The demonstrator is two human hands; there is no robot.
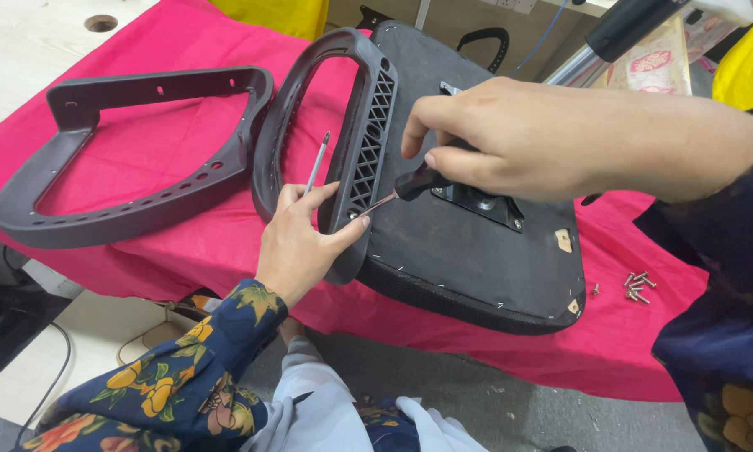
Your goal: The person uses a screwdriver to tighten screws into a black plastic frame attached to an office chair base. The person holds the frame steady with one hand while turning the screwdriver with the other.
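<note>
The right hand (510, 134) pinched a screwdriver (397, 194) against the armrest (368, 125) on the upturned seat base (468, 251); the left hand (297, 243) clasped the armrest. A slipping tip risked stabbing the left thumb.

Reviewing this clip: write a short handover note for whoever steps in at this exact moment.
Left hand grips the lower end of the armrest standing against the upturned seat base, with a long screw between its fingers.
Right hand holds a screwdriver, tip at the armrest's foot.
Second armrest lies loose on the red cloth; spare screws lie right of the seat.
Left: that armrest is unattached.
</note>
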